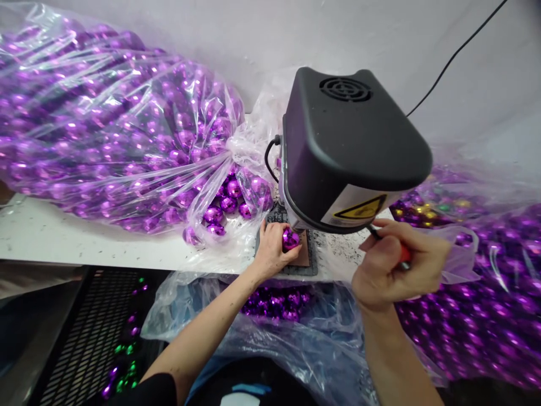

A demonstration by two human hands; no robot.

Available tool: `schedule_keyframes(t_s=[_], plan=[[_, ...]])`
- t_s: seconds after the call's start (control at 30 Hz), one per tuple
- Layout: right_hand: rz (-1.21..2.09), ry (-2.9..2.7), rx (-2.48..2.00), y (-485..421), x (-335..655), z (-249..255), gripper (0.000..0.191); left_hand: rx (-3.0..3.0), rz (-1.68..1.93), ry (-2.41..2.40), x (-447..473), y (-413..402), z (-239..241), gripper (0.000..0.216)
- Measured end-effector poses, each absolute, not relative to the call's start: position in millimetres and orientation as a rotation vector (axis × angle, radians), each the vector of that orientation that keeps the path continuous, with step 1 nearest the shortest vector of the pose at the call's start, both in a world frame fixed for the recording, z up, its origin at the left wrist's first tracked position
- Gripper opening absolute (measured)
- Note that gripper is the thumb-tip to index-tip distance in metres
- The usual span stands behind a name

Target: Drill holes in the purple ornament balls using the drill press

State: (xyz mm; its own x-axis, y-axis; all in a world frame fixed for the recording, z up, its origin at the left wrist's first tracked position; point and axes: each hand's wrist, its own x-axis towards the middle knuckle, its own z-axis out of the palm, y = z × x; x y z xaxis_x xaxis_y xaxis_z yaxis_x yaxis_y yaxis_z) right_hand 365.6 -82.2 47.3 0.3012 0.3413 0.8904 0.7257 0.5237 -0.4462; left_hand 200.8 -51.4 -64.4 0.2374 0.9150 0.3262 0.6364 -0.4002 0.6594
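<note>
My left hand (274, 248) grips a shiny purple faceted ball (290, 239) on the base plate (311, 258) of a black bench drill press (355, 135). The ball sits just under the front edge of the machine's head, which hides the tool above it. At the machine's right side, my right hand (399, 262) is closed around a lever handle (404, 256) with a red grip. A yellow warning label (359, 206) marks the housing near that hand.
A big clear bag (127, 129) of purple balls lies on the white table (84, 234) at left. Another bag (486, 293) fills the right side. Below the table edge, an open plastic bag (329, 332) holds purple balls. A black crate (88, 327) stands lower left. Dark shavings litter the tabletop.
</note>
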Motion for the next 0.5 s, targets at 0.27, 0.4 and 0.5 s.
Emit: schedule_keyframes(t_s=[0.27, 0.4, 0.5], plan=[[-0.388, -1.296, -0.904, -77.0, 359.3, 37.8, 0.01, 2.107, 0.958, 1.401, 199.6, -51.5, -61.5, 0.033], [-0.413, -1.244, -0.879, -71.2, 352.1, 41.8, 0.011, 2.095, 0.974, 1.364, 199.6, -51.4, -62.1, 0.03], [-0.433, -1.176, -0.871, -67.3, 345.6, 41.9, 0.017, 2.077, 0.98, 1.368, 200.0, -51.4, -62.7, 0.03]])
